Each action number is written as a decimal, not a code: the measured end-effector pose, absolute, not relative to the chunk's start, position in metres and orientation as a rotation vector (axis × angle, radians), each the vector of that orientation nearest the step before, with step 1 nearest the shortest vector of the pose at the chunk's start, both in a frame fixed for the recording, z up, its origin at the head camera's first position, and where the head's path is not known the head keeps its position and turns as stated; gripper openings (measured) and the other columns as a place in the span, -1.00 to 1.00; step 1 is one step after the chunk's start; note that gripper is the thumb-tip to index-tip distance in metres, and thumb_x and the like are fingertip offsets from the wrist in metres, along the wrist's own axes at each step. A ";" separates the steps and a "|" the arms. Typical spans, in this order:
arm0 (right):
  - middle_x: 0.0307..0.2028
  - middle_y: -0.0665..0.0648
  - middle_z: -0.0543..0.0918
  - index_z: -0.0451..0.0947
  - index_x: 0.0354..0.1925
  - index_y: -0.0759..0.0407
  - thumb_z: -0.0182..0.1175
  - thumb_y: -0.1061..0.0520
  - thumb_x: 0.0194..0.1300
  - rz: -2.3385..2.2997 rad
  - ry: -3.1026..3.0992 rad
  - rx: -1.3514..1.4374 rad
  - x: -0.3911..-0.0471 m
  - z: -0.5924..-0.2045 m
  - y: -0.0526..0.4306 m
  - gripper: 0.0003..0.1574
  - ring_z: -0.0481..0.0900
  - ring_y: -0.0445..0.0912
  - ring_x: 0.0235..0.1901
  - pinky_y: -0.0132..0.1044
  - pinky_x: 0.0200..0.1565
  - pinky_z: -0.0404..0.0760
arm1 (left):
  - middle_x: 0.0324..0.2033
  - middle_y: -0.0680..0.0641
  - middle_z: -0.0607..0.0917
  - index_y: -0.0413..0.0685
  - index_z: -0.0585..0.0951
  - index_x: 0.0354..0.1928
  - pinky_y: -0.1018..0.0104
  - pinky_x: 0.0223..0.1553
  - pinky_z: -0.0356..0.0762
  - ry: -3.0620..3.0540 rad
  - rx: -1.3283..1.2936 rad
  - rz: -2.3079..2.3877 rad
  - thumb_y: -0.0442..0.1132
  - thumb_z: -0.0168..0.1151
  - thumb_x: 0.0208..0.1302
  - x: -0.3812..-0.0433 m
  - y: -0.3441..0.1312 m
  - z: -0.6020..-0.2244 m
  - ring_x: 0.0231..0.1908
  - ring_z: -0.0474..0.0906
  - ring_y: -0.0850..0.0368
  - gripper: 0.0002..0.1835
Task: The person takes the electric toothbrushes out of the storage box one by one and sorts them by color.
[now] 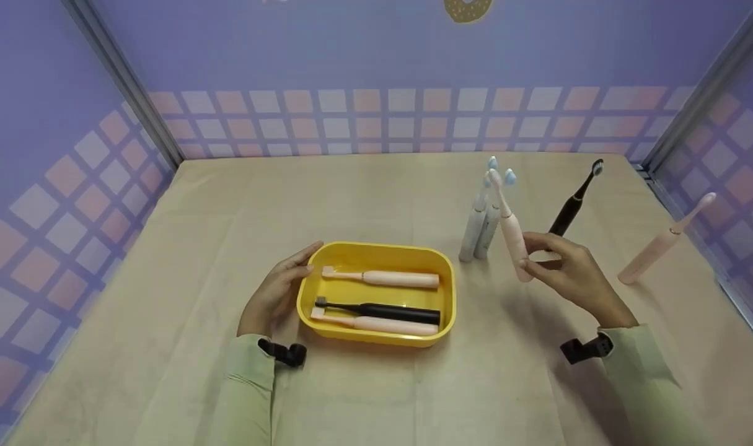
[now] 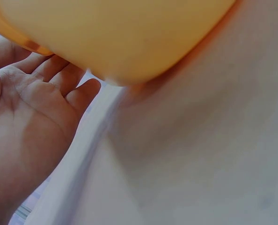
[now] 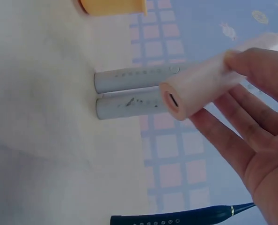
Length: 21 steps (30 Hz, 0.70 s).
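In the head view, my left hand (image 1: 277, 288) grips the left end of a yellow box (image 1: 376, 246), its thumb at the rim. Inside lie two pink electric toothbrushes, one at the back (image 1: 401, 279) and one at the front (image 1: 395, 325), with a black one (image 1: 388, 310) between them. My right hand (image 1: 565, 269) holds another pink electric toothbrush (image 1: 511, 232) near its base, tilted and head up. The right wrist view shows its round bottom end off the table, fingers and thumb on the handle. Two whitish toothbrushes (image 1: 473, 232) with blue heads stand just behind it.
A black toothbrush (image 1: 568, 210) stands behind my right hand, and a pink one (image 1: 652, 254) stands farther right. The cloth-covered table (image 1: 289, 198) ends at patterned walls (image 1: 364, 118) at the back and both sides.
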State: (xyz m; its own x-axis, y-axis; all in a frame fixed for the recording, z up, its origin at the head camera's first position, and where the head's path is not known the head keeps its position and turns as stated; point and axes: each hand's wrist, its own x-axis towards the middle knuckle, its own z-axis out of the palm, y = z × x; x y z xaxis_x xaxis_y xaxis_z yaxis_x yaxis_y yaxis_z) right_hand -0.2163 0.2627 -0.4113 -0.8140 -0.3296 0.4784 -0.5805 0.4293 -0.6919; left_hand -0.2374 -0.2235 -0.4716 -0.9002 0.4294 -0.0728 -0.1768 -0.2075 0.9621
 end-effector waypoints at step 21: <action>-0.09 0.05 0.65 0.55 0.11 0.31 0.29 0.47 0.10 1.319 -2.229 0.536 -0.209 -0.429 0.280 -0.44 0.57 -0.36 -0.08 -0.59 -0.18 0.62 | 0.50 -0.02 0.05 0.00 0.05 0.51 0.15 0.37 0.28 1.680 0.268 2.155 -0.31 -0.16 0.48 -0.236 -0.222 -0.471 0.42 0.15 -0.04 -0.40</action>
State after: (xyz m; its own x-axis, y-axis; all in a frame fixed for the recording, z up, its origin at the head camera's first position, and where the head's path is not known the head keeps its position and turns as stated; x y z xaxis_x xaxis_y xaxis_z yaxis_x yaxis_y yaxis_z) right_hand -0.2090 0.2800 -0.4288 -0.8019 -0.0831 0.5916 -0.5587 0.4552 -0.6933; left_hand -0.2357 -0.2221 -0.4706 -0.9042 0.4176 -0.0891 -0.1883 -0.2027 0.9610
